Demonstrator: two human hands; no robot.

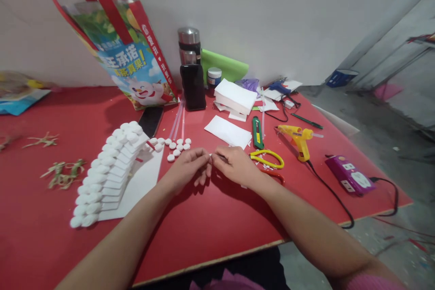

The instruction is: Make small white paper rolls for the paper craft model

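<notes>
My left hand (193,165) and my right hand (234,165) meet fingertip to fingertip above the red table. Between them a tiny white piece (210,156) shows, pinched by the left thumb and fingers; its kind is too small to tell. The right fingers are closed as well, with something thin and dark partly showing beneath them. Just left of the hands lie several round white discs (177,152). Farther left stands a curved stepped model (112,176) of folded white paper topped with rows of such discs, on a white sheet (147,190). A yellow-and-red-handled cutting tool (272,159) lies partly behind my right hand.
A green utility knife (258,132), paper stack (235,96) and loose white sheet (228,131) lie ahead. At right are a yellow glue gun (299,138) and purple power socket (350,176). A phone (193,87), steel flask (189,41) and bag (136,63) stand behind.
</notes>
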